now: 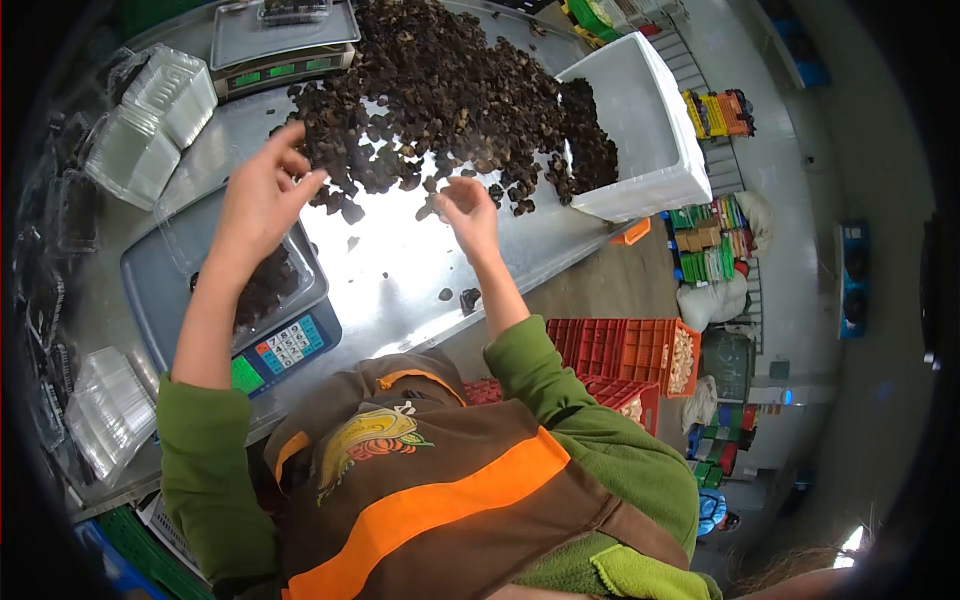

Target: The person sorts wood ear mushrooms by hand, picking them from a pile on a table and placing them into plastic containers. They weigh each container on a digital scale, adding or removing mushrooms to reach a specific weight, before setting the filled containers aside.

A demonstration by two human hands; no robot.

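Note:
A big heap of small dark brown pieces that look like mushrooms [440, 95] is spread over the shiny metal table [385, 310]. My left hand [268, 190] hovers by the heap's left edge, thumb and fingers apart, nothing visible in it. At the near edge of the heap, my right hand [470, 214] has bent fingers with a gap between thumb and forefinger. A loose piece [426, 209] lies close to that thumb. Under my left forearm, a clear plastic tray [292, 262] with dark pieces in it rests on a grey digital scale [150, 262], partly hidden by the arm.
A white foam box [655, 130] lies tipped beside the heap, dark pieces at its mouth. Stacked clear trays [135, 150] and clear lids [110, 410] sit at left. A second scale [285, 50] stands behind. Red crates [590, 345] are beyond the table's right edge.

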